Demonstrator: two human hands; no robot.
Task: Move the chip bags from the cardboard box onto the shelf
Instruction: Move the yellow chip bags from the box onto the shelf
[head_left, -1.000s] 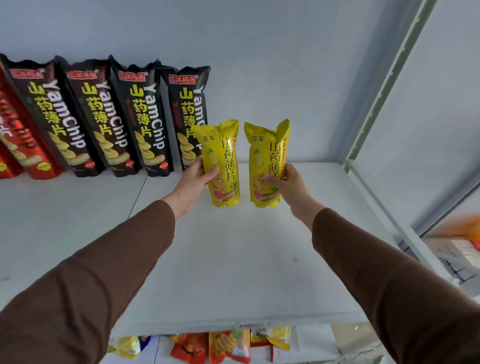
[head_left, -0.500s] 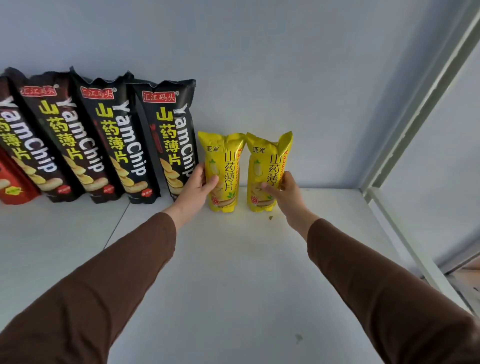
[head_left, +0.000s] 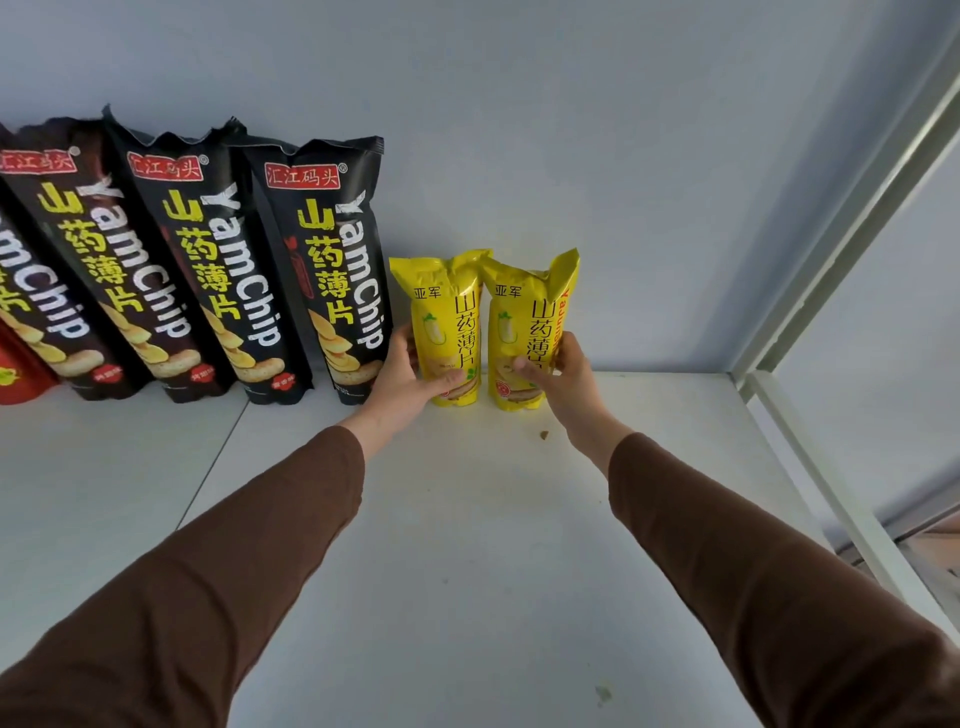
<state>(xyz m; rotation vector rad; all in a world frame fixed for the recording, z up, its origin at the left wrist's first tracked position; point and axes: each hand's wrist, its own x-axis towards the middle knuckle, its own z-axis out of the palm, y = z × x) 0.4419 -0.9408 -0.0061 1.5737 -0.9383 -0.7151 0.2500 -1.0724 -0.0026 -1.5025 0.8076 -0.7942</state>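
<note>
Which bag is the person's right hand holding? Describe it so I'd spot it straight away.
Look along the back of the white shelf, past the row of tall black YamChip bags. Two short yellow chip bags stand side by side at the row's right end. The right hand grips the right yellow bag, the last one, with bare shelf beyond it.
</note>
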